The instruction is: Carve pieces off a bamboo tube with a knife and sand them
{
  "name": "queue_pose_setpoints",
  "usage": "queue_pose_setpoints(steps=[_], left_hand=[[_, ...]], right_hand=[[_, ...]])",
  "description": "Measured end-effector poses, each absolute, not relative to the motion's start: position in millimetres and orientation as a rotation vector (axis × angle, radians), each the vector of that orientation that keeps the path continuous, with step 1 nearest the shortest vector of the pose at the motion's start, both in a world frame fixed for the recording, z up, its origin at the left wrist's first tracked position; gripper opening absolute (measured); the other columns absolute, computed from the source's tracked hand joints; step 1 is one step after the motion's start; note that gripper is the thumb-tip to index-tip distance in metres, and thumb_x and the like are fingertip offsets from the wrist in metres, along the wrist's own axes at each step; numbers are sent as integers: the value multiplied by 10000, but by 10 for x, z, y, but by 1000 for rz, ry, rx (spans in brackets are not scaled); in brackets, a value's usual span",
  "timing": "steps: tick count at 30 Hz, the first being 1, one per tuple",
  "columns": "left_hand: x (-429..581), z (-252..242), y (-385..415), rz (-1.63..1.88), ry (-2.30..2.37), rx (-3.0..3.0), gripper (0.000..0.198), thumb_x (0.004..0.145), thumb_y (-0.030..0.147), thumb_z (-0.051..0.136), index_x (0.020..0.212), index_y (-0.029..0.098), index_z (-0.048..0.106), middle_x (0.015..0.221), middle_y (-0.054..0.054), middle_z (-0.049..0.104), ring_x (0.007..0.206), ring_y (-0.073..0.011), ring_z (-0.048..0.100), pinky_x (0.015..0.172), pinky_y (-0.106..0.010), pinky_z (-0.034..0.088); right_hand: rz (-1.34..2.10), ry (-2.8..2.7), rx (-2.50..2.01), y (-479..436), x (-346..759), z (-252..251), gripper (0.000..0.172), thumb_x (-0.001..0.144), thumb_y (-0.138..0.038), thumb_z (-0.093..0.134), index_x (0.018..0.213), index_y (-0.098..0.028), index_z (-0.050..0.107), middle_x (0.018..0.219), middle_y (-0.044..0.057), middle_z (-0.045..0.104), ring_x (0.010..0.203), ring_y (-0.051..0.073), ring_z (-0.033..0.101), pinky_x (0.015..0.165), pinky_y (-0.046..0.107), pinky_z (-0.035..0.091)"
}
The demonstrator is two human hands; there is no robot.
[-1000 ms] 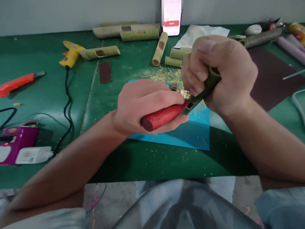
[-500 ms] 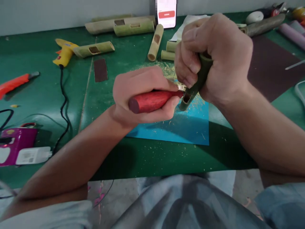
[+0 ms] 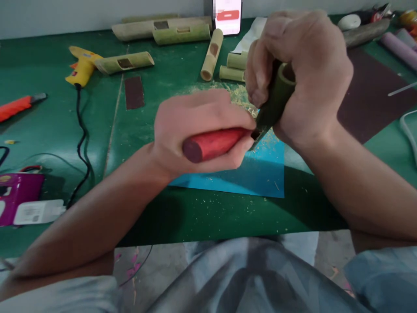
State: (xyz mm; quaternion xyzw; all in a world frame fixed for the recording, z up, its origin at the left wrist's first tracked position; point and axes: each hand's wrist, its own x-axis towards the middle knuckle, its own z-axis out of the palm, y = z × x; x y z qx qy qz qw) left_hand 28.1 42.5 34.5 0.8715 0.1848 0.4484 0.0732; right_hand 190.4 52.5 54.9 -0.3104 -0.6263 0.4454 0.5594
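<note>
My left hand [image 3: 205,115] is closed around the red handle of a carving tool [image 3: 218,144], whose blade is hidden at the bamboo. My right hand [image 3: 306,69] grips a dark green bamboo tube [image 3: 272,106], held at a slant with its open upper end showing beside my palm. Near the tube's lower end a cut opening shows, and the tool's front end meets it there. Beneath both hands lies a blue sheet [image 3: 260,174], sprinkled with pale shavings [image 3: 241,95] that spread onto the green table behind it.
Several cut bamboo tubes [image 3: 182,36] lie toward the wall, near a lit phone [image 3: 227,19]. On the left are a yellow glue gun [image 3: 81,69], an orange-handled cutter [image 3: 16,108] and a purple power strip [image 3: 21,195]. Dark sandpaper [image 3: 368,95] lies at right.
My right hand has tipped the bamboo tube, so its upper end now shows more. My left hand and the red-handled tool have shifted slightly right. The view has shifted a little.
</note>
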Motion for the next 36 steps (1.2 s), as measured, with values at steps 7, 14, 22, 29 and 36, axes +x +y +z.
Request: queue_pose_setpoints(steps=[7,14,22,29,36], left_hand=[[259,291,431,1427,528,2632,127,760,245,758,879,244,715,718,-3,672,556,-133,600,515,-268,477],[304,344,359,1385,729,2484,59,811,234,708,846,281,712,759,42,718,631,-129,642,625,-271,534],[336,130,393,1418,715,2326,41,794,204,696,809,241,705,741,7,731,630,-143,671,597,-274,534],[300,136,400,1358,758,2205,100,807,172,716,836,267,726,763,38,735,675,-132,682,608,-261,553],[308,72,481,1463,889,2170,66,831,147,753,815,203,721,712,62,706,632,-75,621,562,-206,504]], right_hand=[[1307,-1480,-968,723,1994,677,285,886,-450,586,712,-227,548,596,-20,501,625,175,624,494,249,489],[1208,-1525,-917,660,1962,633,349,883,-424,580,635,-239,419,555,-44,404,542,132,522,537,249,465],[1001,-1488,-634,572,1841,521,351,907,-178,411,579,-240,302,489,-38,295,460,117,358,504,252,359],[1183,-1476,-784,648,1967,524,309,873,-300,570,632,-237,387,543,-35,391,512,132,455,537,260,462],[1352,-1489,-835,764,1940,569,331,873,-474,599,680,-232,482,558,-17,469,594,175,583,500,264,497]])
